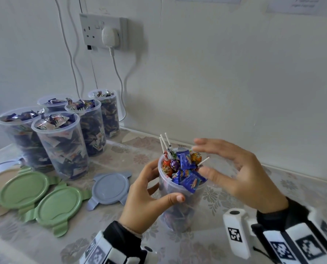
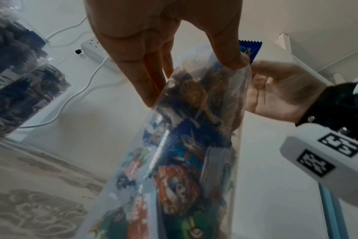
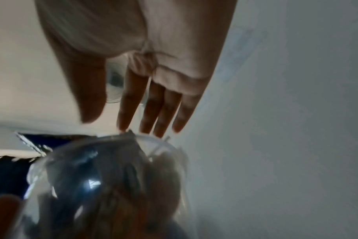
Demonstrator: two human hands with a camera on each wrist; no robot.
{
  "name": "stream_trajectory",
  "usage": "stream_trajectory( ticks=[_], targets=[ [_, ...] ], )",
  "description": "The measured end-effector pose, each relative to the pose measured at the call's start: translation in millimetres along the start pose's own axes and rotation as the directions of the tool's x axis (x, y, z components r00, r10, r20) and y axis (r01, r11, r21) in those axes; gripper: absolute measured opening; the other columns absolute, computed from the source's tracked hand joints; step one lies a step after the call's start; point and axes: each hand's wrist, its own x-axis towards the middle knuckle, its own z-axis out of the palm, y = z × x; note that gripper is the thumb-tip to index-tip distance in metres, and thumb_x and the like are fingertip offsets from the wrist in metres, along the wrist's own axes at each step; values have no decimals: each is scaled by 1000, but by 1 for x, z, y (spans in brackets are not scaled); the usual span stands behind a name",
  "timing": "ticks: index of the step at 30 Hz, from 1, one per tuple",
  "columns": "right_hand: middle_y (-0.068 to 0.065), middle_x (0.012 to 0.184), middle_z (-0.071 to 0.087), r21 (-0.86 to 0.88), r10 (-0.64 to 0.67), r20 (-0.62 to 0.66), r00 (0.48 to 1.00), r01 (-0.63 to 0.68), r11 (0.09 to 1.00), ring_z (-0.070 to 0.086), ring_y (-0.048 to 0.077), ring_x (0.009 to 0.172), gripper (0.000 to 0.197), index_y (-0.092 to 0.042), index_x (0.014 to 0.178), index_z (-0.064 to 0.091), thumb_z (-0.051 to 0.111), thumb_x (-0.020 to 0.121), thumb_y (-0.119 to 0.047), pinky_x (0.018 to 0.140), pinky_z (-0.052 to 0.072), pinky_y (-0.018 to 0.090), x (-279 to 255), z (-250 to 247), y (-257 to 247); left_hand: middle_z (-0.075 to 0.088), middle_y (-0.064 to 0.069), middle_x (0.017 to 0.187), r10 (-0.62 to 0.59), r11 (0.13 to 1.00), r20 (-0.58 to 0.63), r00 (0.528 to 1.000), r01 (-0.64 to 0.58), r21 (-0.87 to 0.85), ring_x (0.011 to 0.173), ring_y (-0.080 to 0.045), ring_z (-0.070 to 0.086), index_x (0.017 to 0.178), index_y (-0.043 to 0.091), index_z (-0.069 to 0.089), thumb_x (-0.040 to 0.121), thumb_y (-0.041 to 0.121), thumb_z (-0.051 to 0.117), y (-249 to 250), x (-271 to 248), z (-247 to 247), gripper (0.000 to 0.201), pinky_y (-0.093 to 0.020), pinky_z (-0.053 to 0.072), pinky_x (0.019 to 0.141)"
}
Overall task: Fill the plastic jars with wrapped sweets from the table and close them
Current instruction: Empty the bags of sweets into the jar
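On table, L hand (image 1: 145, 199) grips full jar (image 1: 179, 204).

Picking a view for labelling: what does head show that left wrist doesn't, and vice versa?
Head only: the three lids, two green and one blue-grey, lying on the table; the wall socket's front; lollipop sticks poking above the jar's rim.

Left wrist only: a close look through the jar wall at the sweets lower down, and the right hand's palm side.

Both: the left hand gripping the clear jar, the right hand open beside its rim, and the filled jars behind.
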Motion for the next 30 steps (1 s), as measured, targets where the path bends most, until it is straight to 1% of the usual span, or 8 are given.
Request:
stream_trajectory(
  ticks=[3,6,12,19,22,25,28,30],
  targets=[
    [-25,125,59,-54,40,294,955,-25,998,50,-10,119,41,-35,112,69,81,74,-28,100,34,7,19,-9,-16,60,22,119,7,1000,-4,1000,-7,4,112,1,55,124,40,46,48,67,77,1,0,0,87,-18,49,85],
    [-31,112,63,-185,126,412,902,-52,981,52,-17,109,28,-39,97,74,81,73,-27,96,32,2,36,-13,-21,60,21,119,17,1000,-11,1000,-17,-3,112,1,56,125,37,46,48,65,78,1,0,0,87,-12,47,85],
    [-23,95,68,-232,128,437,890,-26,972,60,-10,91,13,-32,81,78,82,70,-25,80,40,5,51,-5,-25,61,20,119,26,1000,-13,1000,-26,-14,112,0,56,126,35,47,49,63,79,1,1,1,88,-15,48,87],
    [-13,85,65,-442,48,439,897,169,881,53,5,85,5,-30,76,77,77,73,-33,75,44,25,43,12,-21,62,19,117,19,999,-19,1000,-19,-32,110,-1,57,124,33,49,48,61,80,2,1,2,87,-13,48,84],
    [-16,89,68,-400,124,472,873,87,912,57,2,88,5,-34,78,77,76,74,-37,78,42,21,48,6,-24,62,18,117,15,1000,-19,1000,-15,-24,111,-1,57,124,34,48,49,60,80,1,0,2,86,-16,48,87],
    [-15,85,73,-231,177,514,839,-64,971,65,-1,82,7,-31,84,77,72,80,-34,78,48,17,58,-7,-30,62,18,118,13,1000,-18,1000,-14,-24,112,-1,57,125,36,48,49,59,80,1,0,1,85,-14,47,87],
    [-9,88,71,-197,112,373,921,-40,980,65,1,78,15,-22,97,71,70,83,-28,74,52,15,72,-6,-28,62,18,118,8,1000,-19,1000,-8,-28,112,0,56,124,37,48,49,59,80,1,0,2,84,-12,47,86],
    [-14,100,65,-266,83,363,928,18,964,62,1,82,28,-28,110,64,70,83,-32,73,50,12,81,2,-25,62,18,118,3,1000,-15,1000,-3,-29,113,-1,56,124,38,48,49,60,80,1,0,2,84,-12,46,86]
  ],
)
